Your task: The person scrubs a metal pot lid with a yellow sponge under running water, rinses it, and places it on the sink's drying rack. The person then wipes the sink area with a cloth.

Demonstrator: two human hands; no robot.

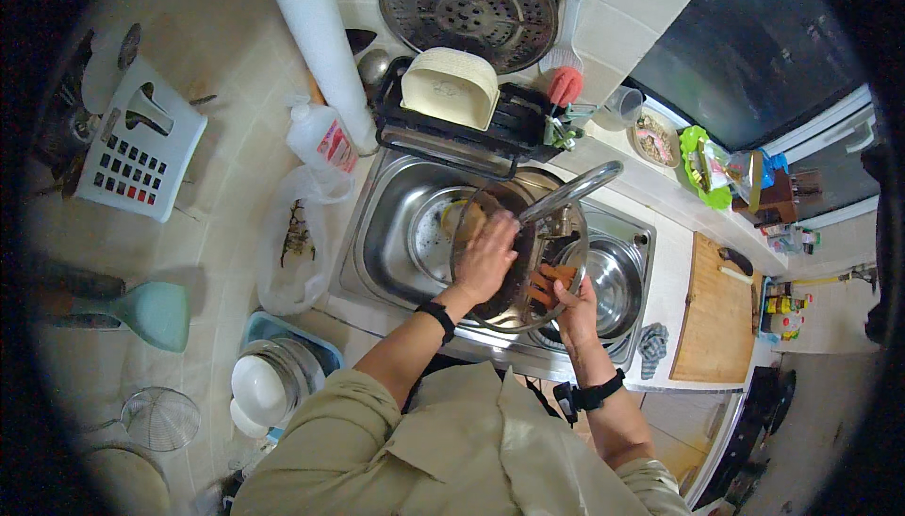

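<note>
A round, transparent glass pot lid [520, 290] with a metal rim is held tilted above the double-bowl steel sink [382, 226]. My right hand [576, 304] grips its right rim, thumb on the near face. Flat against the lid's left part rests my left hand [488, 258], fingers pointing away from me; whether anything lies under the palm is hidden. Orange-brown fingers or strips show through the glass beside my right hand. A chrome faucet [573, 191] reaches over the lid. Behind my left fingertips, a yellowish item [456, 215] is partly hidden and cannot be made out.
A steel bowl [611, 283] sits in the right basin. Behind the sink stands a black dish rack [520, 109] with a cream container [452, 88]. A wooden cutting board [714, 311] and a grey cloth [652, 350] lie right. Stacked bowls [265, 382] and a plastic bag [272, 283] are left.
</note>
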